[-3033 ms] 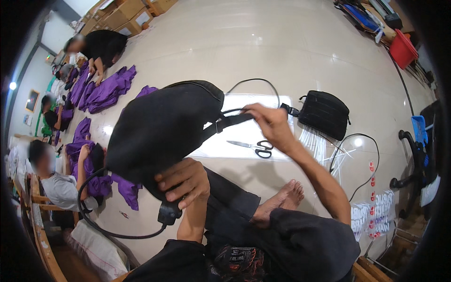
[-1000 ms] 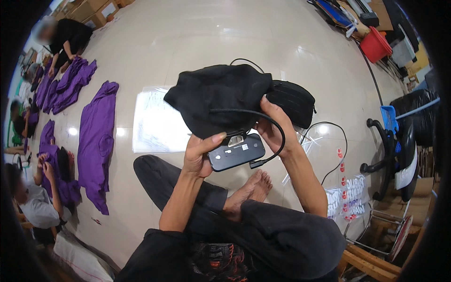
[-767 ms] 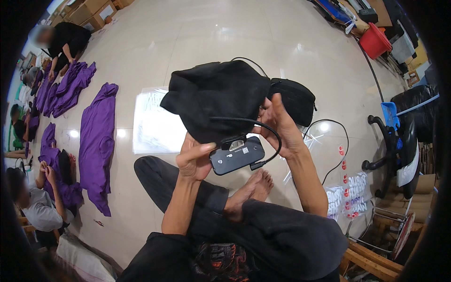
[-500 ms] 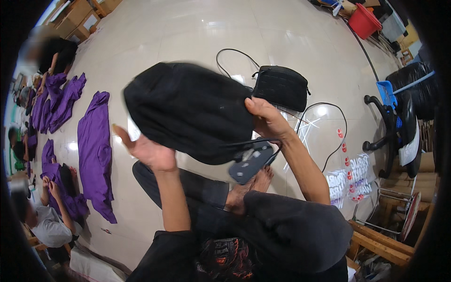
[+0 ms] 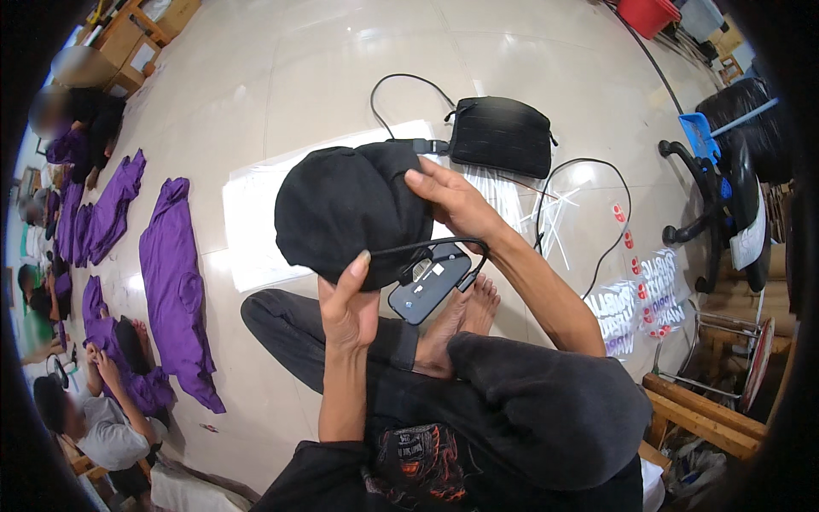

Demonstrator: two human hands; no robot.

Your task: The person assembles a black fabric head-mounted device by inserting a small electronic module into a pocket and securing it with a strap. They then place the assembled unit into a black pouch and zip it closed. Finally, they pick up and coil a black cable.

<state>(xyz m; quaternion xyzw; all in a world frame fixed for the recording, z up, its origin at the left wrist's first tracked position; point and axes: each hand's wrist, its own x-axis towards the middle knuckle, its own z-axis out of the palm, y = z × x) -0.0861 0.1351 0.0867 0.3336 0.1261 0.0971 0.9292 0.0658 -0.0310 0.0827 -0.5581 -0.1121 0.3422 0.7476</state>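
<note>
A black piece of cloth [image 5: 345, 209], folded into a rounded bundle, is held up between my two hands over the floor. My left hand [image 5: 348, 307] grips its lower edge, thumb in front and the other fingers hidden behind. At the upper right edge, my right hand [image 5: 452, 200] pinches the fabric, thumb on the near side. Just below the bundle is a dark phone [image 5: 426, 288] with a black cable [image 5: 478, 246] plugged into it; the cable loops across to the cloth near my left thumb. I cannot tell what kind of item the cloth is.
White sheets [image 5: 247, 222] lie on the floor beyond the cloth. A black pouch [image 5: 502, 136] with a cable sits past my right hand, near white strips [image 5: 554, 224]. Printed clear sheets [image 5: 653, 299] lie right. Purple garments [image 5: 175, 290] and several people are left; a chair base [image 5: 695, 205] stands right.
The long black cloth has become a more compact, rounded bundle. My left hand has moved right and now grips its lower edge. White sheets behind it have come into view.
</note>
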